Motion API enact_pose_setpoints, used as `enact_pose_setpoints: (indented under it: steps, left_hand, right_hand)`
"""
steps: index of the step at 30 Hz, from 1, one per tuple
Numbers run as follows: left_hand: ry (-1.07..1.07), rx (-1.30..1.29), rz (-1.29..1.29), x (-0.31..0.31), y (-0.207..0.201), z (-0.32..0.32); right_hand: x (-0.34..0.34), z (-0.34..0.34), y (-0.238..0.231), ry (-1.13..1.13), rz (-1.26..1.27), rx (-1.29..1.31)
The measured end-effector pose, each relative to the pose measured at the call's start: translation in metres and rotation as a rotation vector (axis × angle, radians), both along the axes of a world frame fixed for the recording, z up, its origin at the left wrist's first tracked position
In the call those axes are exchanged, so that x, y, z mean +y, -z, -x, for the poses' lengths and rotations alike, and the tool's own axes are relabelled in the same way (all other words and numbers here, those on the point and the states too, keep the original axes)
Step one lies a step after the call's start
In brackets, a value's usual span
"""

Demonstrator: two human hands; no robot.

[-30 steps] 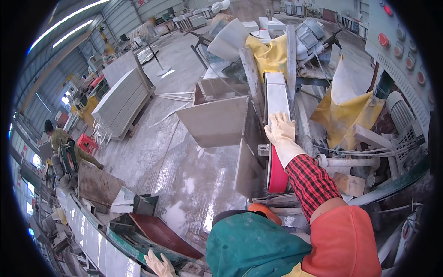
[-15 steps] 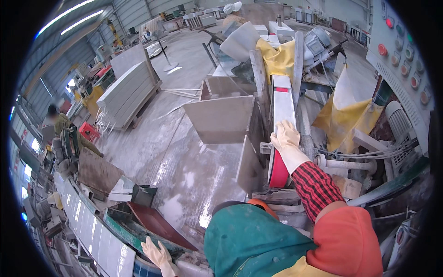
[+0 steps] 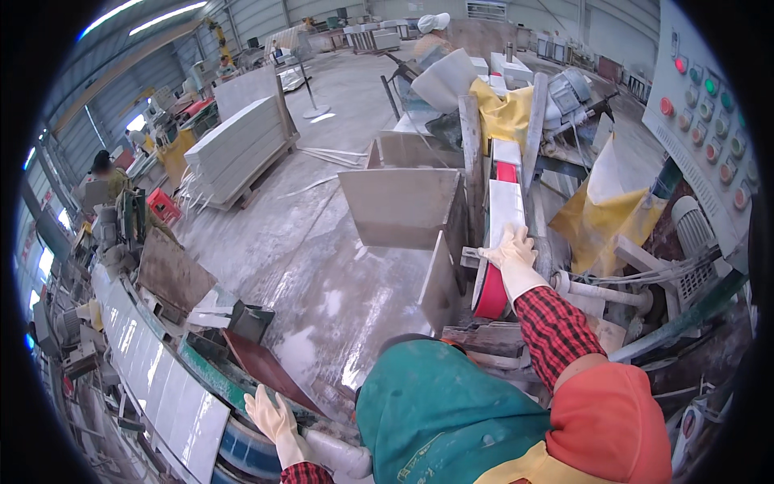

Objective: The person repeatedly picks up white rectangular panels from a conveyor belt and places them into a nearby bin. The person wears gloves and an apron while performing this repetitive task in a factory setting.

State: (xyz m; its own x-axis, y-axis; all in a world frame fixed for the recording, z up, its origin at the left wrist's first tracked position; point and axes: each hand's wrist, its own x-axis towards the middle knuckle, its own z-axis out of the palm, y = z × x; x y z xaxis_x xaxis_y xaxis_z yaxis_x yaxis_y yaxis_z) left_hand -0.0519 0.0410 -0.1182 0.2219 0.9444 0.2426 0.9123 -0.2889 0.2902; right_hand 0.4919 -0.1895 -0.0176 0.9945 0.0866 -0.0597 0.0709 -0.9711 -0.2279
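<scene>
My right hand (image 3: pixel 513 252), in a cream rubber glove, rests on the near end of a white stone strip (image 3: pixel 506 202), fingers spread over its surface. The strip lies on a narrow red conveyor belt (image 3: pixel 490 297), whose rounded near end shows below the hand. Beyond a red gap lies another white strip (image 3: pixel 506 151), leading toward a yellow cloth flap (image 3: pixel 501 109). At lower left, my gloved left hand (image 3: pixel 272 415) is open with fingers apart, holding nothing. It is near the green edge of a second machine (image 3: pixel 211 373) and white slabs (image 3: pixel 165 379).
A control panel (image 3: pixel 709 129) with coloured buttons stands at right. Upright grey boards (image 3: pixel 403 206) flank the belt's left side. Stacked white slabs (image 3: pixel 234 153) stand farther left. One person in a white cap (image 3: pixel 434 22) is beyond the belt; another person (image 3: pixel 113 181) is at far left.
The view has shifted, and the scene sits farther right. The red gap between the strips looks longer. My right hand's fingers are more spread; more of my left sleeve shows.
</scene>
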Motion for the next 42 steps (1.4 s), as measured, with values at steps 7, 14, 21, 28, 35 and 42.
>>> enact_pose_setpoints:
  steps: [7,14,21,28,35,42]
  left_hand:
    - [-0.031,-0.266,0.014,0.005,0.013,0.007]
    - [-0.038,-1.149,0.067,0.02,0.018,-0.014]
    - [0.134,-1.707,0.867,-0.047,-0.111,-0.12]
    - [-0.076,-2.155,0.526,-0.063,-0.094,-0.041]
    - [-0.566,-2.369,0.009,-0.076,-0.036,0.099]
    - [-0.792,-2.161,-0.07,-0.07,0.005,0.164]
  right_hand:
    - [-0.021,-0.037,0.007,-0.073,-0.368,-0.024]
    - [0.023,0.01,-0.049,-0.389,-1.001,0.301]
    - [0.131,0.131,-0.057,-1.406,-0.735,0.264]
    - [0.189,0.309,-0.075,-2.225,-0.263,-0.007]
    - [0.219,0.314,-0.032,-2.277,-0.664,-0.317]
    - [0.181,0.094,0.02,-1.656,-0.226,-0.184]
